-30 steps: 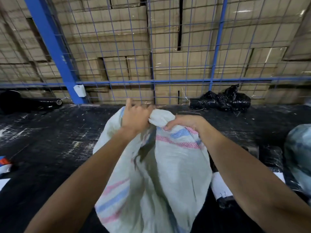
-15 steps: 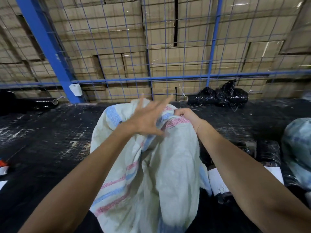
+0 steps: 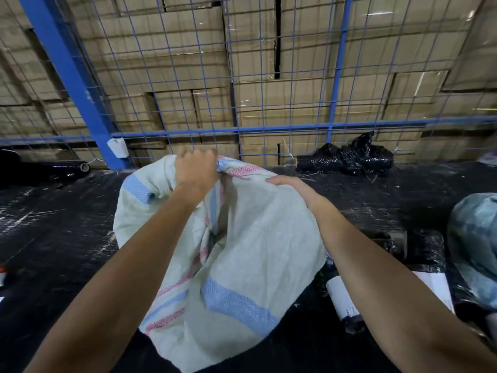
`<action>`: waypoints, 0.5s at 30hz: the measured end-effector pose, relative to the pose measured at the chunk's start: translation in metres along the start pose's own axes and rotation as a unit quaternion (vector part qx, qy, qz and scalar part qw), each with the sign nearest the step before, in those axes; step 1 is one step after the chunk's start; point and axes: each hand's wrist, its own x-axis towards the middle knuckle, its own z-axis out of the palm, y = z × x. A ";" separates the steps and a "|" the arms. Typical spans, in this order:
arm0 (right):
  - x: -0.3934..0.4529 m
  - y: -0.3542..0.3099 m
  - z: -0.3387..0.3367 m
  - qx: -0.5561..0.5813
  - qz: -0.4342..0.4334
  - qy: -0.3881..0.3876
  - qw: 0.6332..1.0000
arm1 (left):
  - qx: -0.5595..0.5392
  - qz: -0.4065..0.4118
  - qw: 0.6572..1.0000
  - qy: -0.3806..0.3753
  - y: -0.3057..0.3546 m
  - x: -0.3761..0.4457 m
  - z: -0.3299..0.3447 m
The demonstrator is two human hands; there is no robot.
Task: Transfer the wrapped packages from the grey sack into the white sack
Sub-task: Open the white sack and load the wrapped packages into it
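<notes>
The white woven sack [image 3: 258, 238], striped blue and pink, stands in front of me on the black surface. My left hand [image 3: 195, 170] grips the far edge of its mouth. My right hand [image 3: 289, 185] holds the near right edge, fingers curled over the cloth. A narrow dark opening shows between the two edges. Black wrapped packages with white labels [image 3: 343, 300] lie to the right of the sack, partly hidden behind my right forearm. The grey sack [image 3: 476, 246] bulges at the right edge of view.
A blue wire fence [image 3: 269, 127] with a thick blue post [image 3: 70, 76] closes the far side, with stacked cardboard boxes behind it. A crumpled black plastic heap [image 3: 347, 157] lies by the fence. A roll of black film [image 3: 53, 168] rests at the far left.
My left hand, spread open half a second ago, has closed on the sack's far edge. My right hand slid to the right along the rim, and the mouth has spread wider.
</notes>
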 end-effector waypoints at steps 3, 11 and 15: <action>0.002 -0.008 0.007 0.061 -0.055 -0.004 0.997 | -0.108 0.192 0.975 0.018 0.011 -0.012 -0.010; 0.000 -0.028 0.022 -0.398 -0.110 0.148 0.899 | -0.050 0.014 0.998 -0.030 0.022 -0.016 -0.009; -0.005 -0.023 0.031 -0.281 0.009 0.102 0.954 | -0.061 -0.049 0.997 0.000 0.015 -0.001 -0.011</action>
